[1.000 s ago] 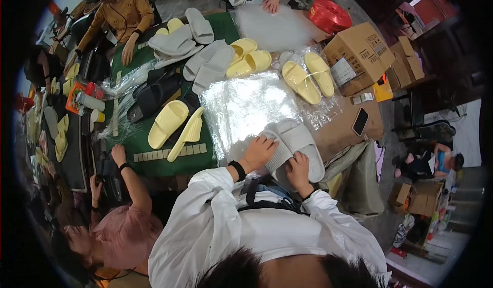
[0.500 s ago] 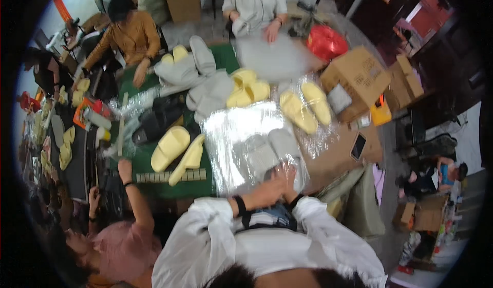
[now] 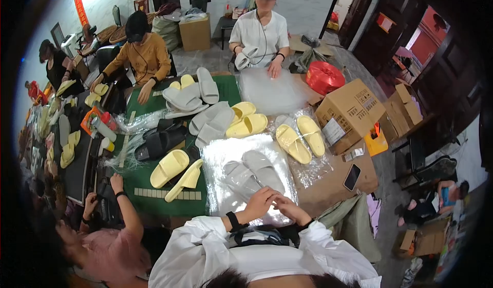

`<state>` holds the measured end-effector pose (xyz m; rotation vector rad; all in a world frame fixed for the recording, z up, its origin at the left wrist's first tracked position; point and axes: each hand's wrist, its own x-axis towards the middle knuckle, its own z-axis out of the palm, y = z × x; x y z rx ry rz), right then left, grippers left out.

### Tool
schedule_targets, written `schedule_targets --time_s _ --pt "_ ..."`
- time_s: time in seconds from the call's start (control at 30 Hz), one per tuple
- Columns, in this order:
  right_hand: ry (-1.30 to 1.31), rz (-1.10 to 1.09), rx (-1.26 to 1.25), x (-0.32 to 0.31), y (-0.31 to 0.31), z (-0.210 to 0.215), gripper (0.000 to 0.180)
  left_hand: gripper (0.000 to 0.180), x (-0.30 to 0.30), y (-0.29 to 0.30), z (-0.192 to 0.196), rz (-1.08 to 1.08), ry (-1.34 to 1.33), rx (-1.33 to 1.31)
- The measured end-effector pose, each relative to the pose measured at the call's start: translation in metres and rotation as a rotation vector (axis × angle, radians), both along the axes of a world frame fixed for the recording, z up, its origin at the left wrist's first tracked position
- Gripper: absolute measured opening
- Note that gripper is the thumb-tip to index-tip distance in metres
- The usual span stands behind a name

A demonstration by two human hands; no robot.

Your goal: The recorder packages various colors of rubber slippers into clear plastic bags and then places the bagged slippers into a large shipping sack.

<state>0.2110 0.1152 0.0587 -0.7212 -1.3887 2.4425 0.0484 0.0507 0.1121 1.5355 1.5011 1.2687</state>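
A pair of grey slippers [image 3: 260, 168] lies in a clear plastic bag [image 3: 233, 188] on a stack of shiny clear bags [image 3: 213, 159] in front of me. My left hand [image 3: 259, 201] is at the bag's near end, its fingers bent and closed on the film. Beside it, my right hand [image 3: 288, 209] reaches in from the right with curled fingers, its fingertips meeting those of the left. The film between the fingers is hard to make out because of glare. Both hands are just on the near side of the slippers.
Yellow slippers [image 3: 170, 168], black slippers [image 3: 152, 143] and more grey slippers [image 3: 211, 123] cover the green mat [image 3: 128, 177]. Bagged yellow slippers [image 3: 292, 143], a cardboard box [image 3: 352, 114] and a phone [image 3: 352, 177] are to the right. Co-workers sit around the table.
My hands have drawn back from the slippers' near end to the table's near side. The bagged slippers appear farther left. My view has tilted up a little, showing more of the co-workers.
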Motion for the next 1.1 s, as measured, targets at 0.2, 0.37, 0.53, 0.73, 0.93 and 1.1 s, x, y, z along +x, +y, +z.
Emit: schedule_targets --time_s 0.2,0.37,0.53,0.73,0.93,1.1 --pt "0.072 -0.234 -0.381 -0.014 0.0 0.022 0.05 0.017 0.009 0.0 -0.011 -0.078 0.086 0.169" --pt "0.031 -0.267 -0.154 -0.042 0.034 0.061 0.045 0.035 0.013 -0.002 -0.005 -0.034 0.059 -0.064" --pt "0.124 -0.431 0.191 -0.051 0.106 0.069 0.04 0.041 0.026 -0.024 -0.024 0.133 0.194 -0.027" --pt "0.28 -0.655 0.464 -0.041 0.152 0.15 0.033 0.019 0.004 -0.033 -0.021 0.208 0.142 -0.161" --pt "0.219 -0.915 0.591 -0.001 0.205 0.134 0.034 0.019 -0.008 -0.046 -0.046 0.361 0.127 -0.202" --pt "-0.167 -0.939 0.385 0.057 0.288 0.006 0.038 0.024 -0.028 -0.055 -0.094 0.512 0.221 -0.26"
